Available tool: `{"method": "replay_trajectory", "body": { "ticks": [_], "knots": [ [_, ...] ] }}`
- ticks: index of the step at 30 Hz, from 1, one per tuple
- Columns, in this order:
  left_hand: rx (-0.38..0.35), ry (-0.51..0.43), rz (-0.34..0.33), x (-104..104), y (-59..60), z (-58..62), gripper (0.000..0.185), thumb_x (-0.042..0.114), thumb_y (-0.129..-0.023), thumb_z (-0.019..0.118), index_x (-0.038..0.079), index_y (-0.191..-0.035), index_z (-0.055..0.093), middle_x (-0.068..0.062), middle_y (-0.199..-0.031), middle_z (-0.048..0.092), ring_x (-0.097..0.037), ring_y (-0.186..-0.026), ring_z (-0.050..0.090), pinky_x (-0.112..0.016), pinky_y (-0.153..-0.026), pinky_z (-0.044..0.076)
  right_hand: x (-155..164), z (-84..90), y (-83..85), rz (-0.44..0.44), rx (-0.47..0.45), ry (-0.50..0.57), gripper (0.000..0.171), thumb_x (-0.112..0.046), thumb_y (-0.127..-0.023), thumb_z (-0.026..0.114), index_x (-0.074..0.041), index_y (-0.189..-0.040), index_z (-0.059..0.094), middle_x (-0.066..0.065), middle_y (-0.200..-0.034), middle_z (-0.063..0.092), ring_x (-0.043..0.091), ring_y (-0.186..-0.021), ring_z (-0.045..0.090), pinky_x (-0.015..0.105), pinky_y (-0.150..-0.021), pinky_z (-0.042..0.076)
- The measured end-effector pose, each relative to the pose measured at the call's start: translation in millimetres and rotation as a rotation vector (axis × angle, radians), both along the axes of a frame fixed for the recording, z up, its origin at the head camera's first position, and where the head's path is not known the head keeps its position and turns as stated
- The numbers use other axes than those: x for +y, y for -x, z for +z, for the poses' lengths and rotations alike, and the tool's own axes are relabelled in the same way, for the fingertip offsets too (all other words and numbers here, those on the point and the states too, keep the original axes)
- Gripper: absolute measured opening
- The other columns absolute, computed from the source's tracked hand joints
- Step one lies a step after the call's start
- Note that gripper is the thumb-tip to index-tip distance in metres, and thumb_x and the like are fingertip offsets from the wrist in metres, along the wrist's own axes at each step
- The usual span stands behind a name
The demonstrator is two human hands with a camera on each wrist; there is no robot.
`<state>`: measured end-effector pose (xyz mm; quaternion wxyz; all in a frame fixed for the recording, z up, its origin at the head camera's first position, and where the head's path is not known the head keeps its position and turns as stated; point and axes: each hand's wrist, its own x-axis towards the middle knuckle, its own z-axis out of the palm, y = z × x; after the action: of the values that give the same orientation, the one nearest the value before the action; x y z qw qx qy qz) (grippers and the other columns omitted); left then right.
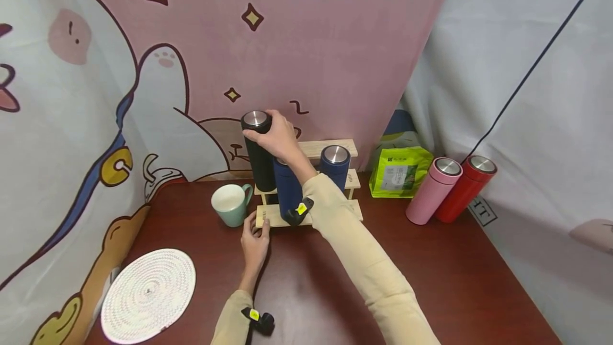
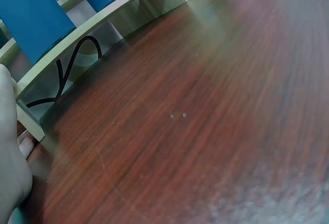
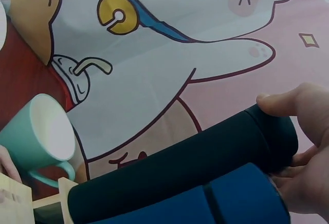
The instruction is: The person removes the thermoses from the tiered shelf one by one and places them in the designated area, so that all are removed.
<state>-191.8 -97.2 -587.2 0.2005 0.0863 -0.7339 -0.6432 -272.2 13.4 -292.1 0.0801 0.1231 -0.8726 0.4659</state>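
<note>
Cream sleeves (image 1: 378, 265) foremost, my right hand (image 1: 280, 136) grips the black flask (image 1: 260, 164) at the left of the rack (image 1: 274, 218); my left hand (image 1: 255, 245) pinches its corner. Two blue flasks (image 1: 288, 190) seem placed; the pink flask (image 1: 432, 191) and red flask (image 1: 469, 188), on the counter (image 1: 311, 297), perhaps await.

Head view: fairly bright and even, mostly clear; light appears to fall from above.
Lids (image 1: 256, 117): silvery highlights on the metal tops.
Table (image 1: 306, 302): glossy, a pale sheen at the near middle, soft shadows near the arms.
Pink flask (image 1: 432, 195), red flask (image 1: 463, 198): slanted outward, like wide-angle stretch.
Bag (image 1: 385, 177): vivid green, small print unreadable.
Left wrist view: duller, slightly soft; hazy glare on the wood at lower right, a blurred pinkish reflection at upper right.
Right wrist view: muted, slightly soft.
Black flask (image 3: 169, 165): so dark that surface detail fades.
Cup (image 3: 54, 126): interior brighter than its outside.
</note>
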Motion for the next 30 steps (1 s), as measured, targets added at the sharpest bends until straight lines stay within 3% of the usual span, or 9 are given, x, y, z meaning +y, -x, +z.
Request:
{"method": "replay_trajectory", "body": {
  "ticks": [15, 20, 27, 30],
  "knots": [
    [0.029, 0.042, 0.000, 0.6, -1.0, 1.5, 0.045, 0.016, -0.097, 0.070, 0.005, -0.138, 0.057, -0.018, -0.121, 0.068, -0.025, -0.103, 0.066, -0.019, -0.080, 0.052, 5.0, -3.9, -0.3, -0.043, 0.035, -0.029, 0.073, -0.041, -0.090, 0.076, -0.005, -0.147, 0.046, 0.014, -0.139, 0.059, 0.030, -0.130, 0.054, 0.045, -0.107, 0.046],
    [0.006, 0.032, -0.004, 0.3, -0.3, 1.5, 0.045, 0.018, -0.097, 0.070, 0.007, -0.139, 0.057, -0.016, -0.123, 0.068, -0.024, -0.105, 0.066, -0.019, -0.081, 0.051, 11.6, -3.5, 1.4, -0.069, 0.062, -0.042, 0.072, -0.041, -0.091, 0.075, -0.004, -0.146, 0.048, 0.015, -0.138, 0.060, 0.032, -0.130, 0.055, 0.044, -0.107, 0.046],
    [0.018, 0.026, 0.002, -0.4, 0.1, 1.6, 0.045, 0.017, -0.097, 0.070, 0.006, -0.138, 0.057, -0.018, -0.125, 0.068, -0.026, -0.107, 0.066, -0.031, -0.085, 0.054, 24.0, 1.6, 1.0, -0.088, 0.101, -0.041, 0.072, -0.041, -0.089, 0.076, -0.003, -0.144, 0.050, 0.017, -0.137, 0.062, 0.034, -0.128, 0.057, 0.043, -0.107, 0.046],
    [0.021, 0.033, 0.002, -0.4, 0.4, 1.4, 0.045, 0.017, -0.096, 0.071, 0.006, -0.138, 0.058, -0.017, -0.124, 0.069, -0.026, -0.107, 0.067, -0.031, -0.085, 0.054, 29.9, 1.9, 0.5, -0.096, 0.106, -0.042, 0.072, -0.041, -0.089, 0.076, -0.003, -0.145, 0.050, 0.017, -0.136, 0.062, 0.034, -0.127, 0.058, 0.043, -0.106, 0.046]
  ]
}}
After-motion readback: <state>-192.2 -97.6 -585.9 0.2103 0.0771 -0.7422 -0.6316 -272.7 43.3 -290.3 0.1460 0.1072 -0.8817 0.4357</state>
